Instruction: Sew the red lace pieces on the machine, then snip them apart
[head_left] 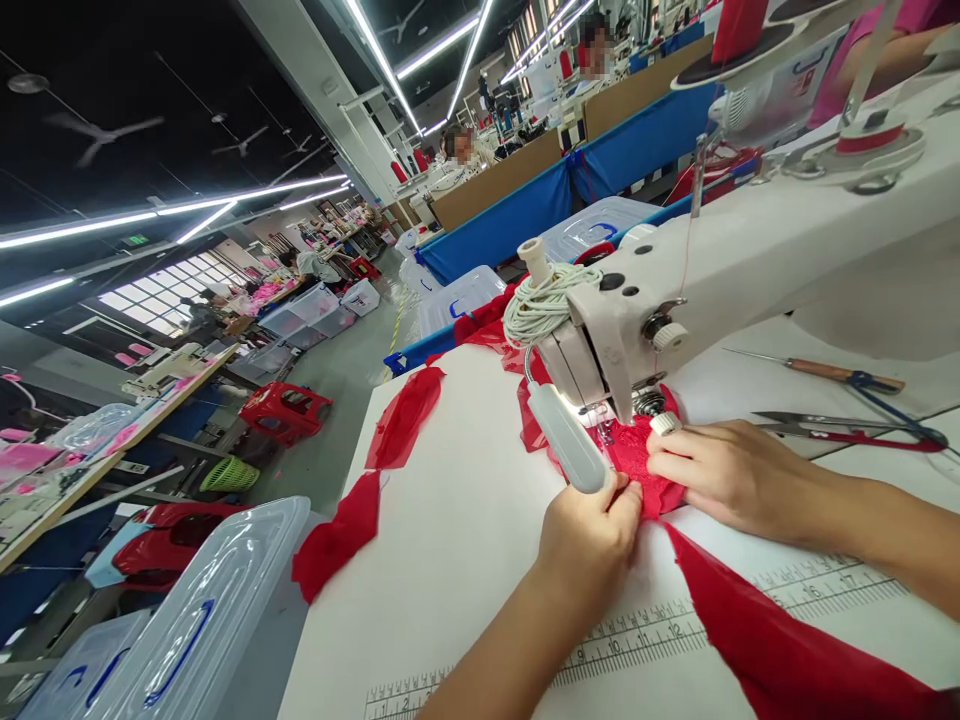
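A piece of red lace fabric (634, 452) lies under the needle area of a white sewing machine (720, 280). My left hand (589, 530) pinches the near left edge of this fabric, just below the grey lamp (568, 435) on the machine head. On the right side, my right hand (720, 475) has its fingers bent down on the same fabric, close to the presser foot. A long red strip (787, 630) runs from between the hands toward the lower right. More red pieces (405, 415) trail over the left edge of the white table (450, 560).
Right of the machine lie an awl (840, 372) and black-and-red scissors (847, 430). A ruler scale (622, 645) marks the table's front. Lidded plastic boxes (202, 610) stand at the left, with a red stool (285, 415) beyond. Other people sit at machines farther back.
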